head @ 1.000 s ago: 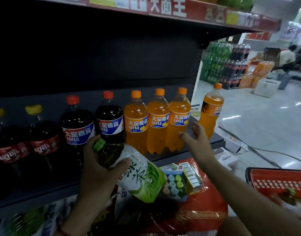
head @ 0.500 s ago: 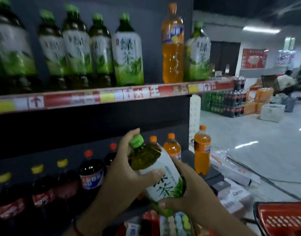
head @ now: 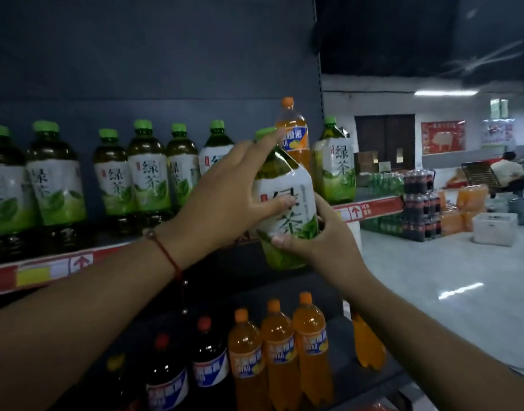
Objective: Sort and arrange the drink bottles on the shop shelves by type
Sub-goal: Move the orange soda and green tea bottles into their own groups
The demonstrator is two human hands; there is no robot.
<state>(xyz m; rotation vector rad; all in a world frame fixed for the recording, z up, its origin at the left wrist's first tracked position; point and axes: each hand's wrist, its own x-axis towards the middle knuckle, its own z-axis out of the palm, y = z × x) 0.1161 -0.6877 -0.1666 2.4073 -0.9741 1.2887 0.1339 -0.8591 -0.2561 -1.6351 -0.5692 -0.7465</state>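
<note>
The green tea bottle [head: 286, 203] is up in the air, tipped a little, right in front of the edge of the upper shelf [head: 373, 207]. The left hand [head: 225, 200] wraps around its upper half, thumb across the white label and one finger up by the green cap. The right hand [head: 317, 235] cups the lower part, fingers curled round it. Both hands hold it tight.

I think this is the step of putting the tea with the other teas. A row of green tea bottles [head: 148, 170] stands on that shelf. An orange soda bottle [head: 293, 134] stands among them, just behind the held bottle, with one more tea bottle [head: 333, 164] to its right. The next move needs a free spot, so the orange one likely has to come down to the orange soda row [head: 280, 351] on the lower shelf, beside the dark cola bottles [head: 208, 357].

The tea labels read 绿茶 in big dark letters. The orange labels below look like DAYAO, but they are blurry. The red shelf strip has white arrows pointing up; its small words are too tiny to read
</note>
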